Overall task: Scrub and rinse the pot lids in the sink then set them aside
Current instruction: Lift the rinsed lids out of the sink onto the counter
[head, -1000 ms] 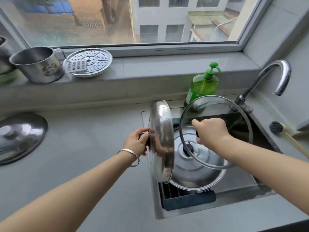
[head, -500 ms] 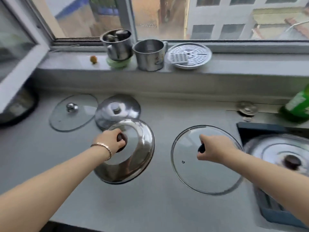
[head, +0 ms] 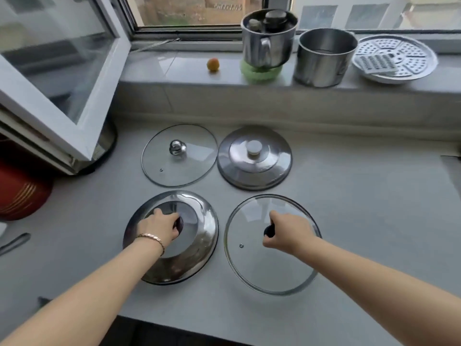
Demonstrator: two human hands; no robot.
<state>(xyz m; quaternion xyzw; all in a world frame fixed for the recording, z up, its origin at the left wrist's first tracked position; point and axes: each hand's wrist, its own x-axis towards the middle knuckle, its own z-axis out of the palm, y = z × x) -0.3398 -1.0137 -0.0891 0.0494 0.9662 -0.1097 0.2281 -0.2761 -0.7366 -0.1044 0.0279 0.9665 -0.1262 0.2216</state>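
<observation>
Left hand (head: pixel 159 227): fingers curl around the dark knob (head: pixel 180 224) of the big steel lid (head: pixel 199 236) and grip it from above. There is a bracelet (head: pixel 152 239) on the wrist.
Right hand (head: pixel 287 232): fingers close in a fist around the black knob (head: pixel 269 231) of the big glass lid (head: pixel 269 270).
Big steel lid: under the left fingers, low on the gray counter (head: pixel 349 221). Its knob points up. It is round, with no long side.
Big glass lid: under the right fingers, just beside the steel one but not touching it. It lies flat with its knob up.
Just past the fingers: a small glass lid (head: pixel 179 156) and a steel lid with a white knob (head: pixel 254 161) lie flat side by side, knobs up.
Far past the fingers, on the sill: a little orange fruit (head: pixel 213 64), a steel mug (head: pixel 268 38) on a green scrubber (head: pixel 259 72), a steel pot (head: pixel 324 58) and a steamer plate (head: pixel 396 58).
Writing: marks on the wall outside (head: pixel 225 6) are too blurry to read.
</observation>
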